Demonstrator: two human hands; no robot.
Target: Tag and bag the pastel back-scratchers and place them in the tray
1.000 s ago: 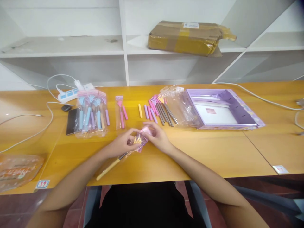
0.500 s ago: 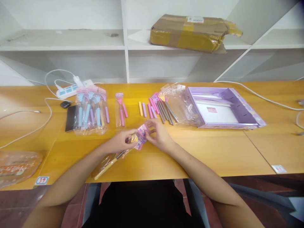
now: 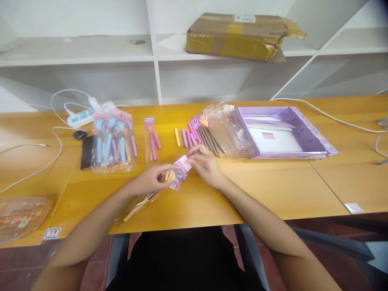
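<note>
My left hand (image 3: 151, 178) grips a yellow back scratcher (image 3: 137, 210) just below its claw-shaped head. The scratcher lies slanted inside a clear plastic bag, its yellow handle pointing down toward the table's front edge. At the bag's top end, my right hand (image 3: 208, 166) pinches a pink header card (image 3: 183, 162) between thumb and fingers. More pink and purple printed card shows just under it. Beyond my hands lie loose metal-shafted back scratchers (image 3: 209, 135) with claw heads, and several coloured handles (image 3: 183, 138). One pink bagged back scratcher (image 3: 152, 141) lies further left.
Several bagged back scratchers (image 3: 110, 141) are piled at the left by a power strip (image 3: 90, 114) and cables. An open purple box (image 3: 257, 155) stands right, beside clear plastic bags (image 3: 242, 139). A taped carton (image 3: 236, 38) rests on the shelf above.
The header card has turned flatter and tilted up in my right fingers. My left hand stays at the scratcher's head. The whole view has shifted slightly.
</note>
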